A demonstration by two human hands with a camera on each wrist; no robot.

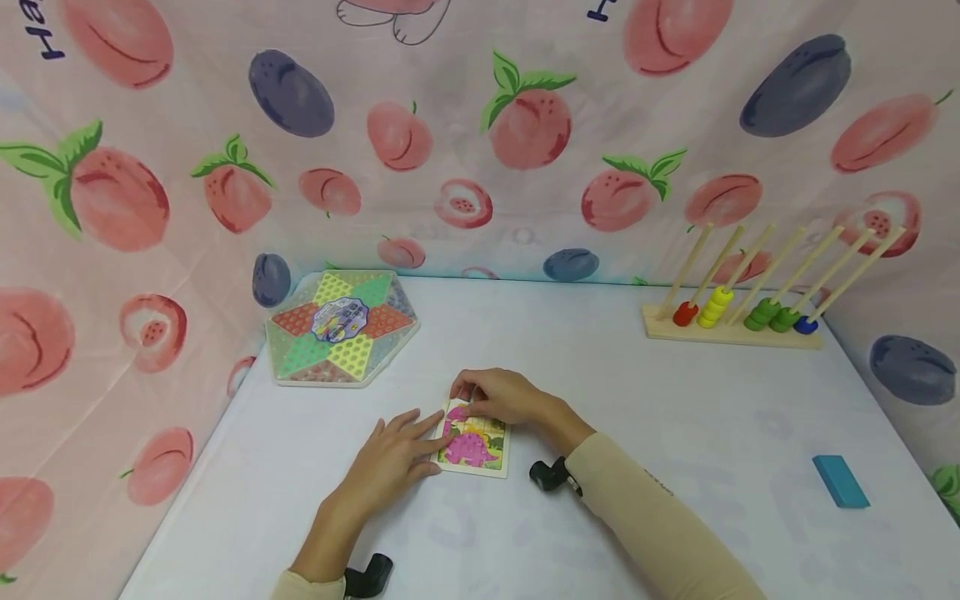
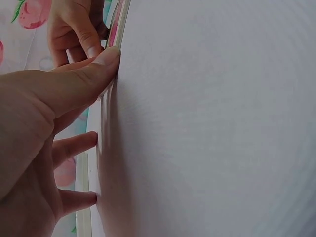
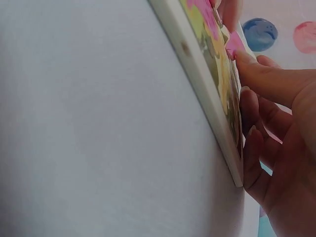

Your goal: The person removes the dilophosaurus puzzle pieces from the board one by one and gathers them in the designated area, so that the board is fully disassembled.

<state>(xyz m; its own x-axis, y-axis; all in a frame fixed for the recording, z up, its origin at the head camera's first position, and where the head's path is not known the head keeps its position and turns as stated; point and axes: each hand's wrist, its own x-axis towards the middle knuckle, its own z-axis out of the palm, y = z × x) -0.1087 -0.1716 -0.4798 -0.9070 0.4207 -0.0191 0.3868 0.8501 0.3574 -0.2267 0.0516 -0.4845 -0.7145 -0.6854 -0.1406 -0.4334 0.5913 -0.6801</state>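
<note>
While flat, puzzle [image 1: 471, 450] (pink dinosaur) between hands [image 1: 386, 467] [image 1: 504, 397].

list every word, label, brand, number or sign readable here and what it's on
"Ha" (seemingly): fruit-print backdrop, upper left, cut off
"H" (seemingly): same backdrop, top, right of centre, cut off
Label on hexagonal game board: too small to read
Right sleeve: small print, unreadable
White table: faint marks, unreadable
Dinosaur puzzle: no text visible

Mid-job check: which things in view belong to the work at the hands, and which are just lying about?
In the job:
dinosaur puzzle, touched by the left hand
pink piece, at the thumb of the right hand

Lying about:
hexagonal game board
wooden bead stand
blue block
</note>
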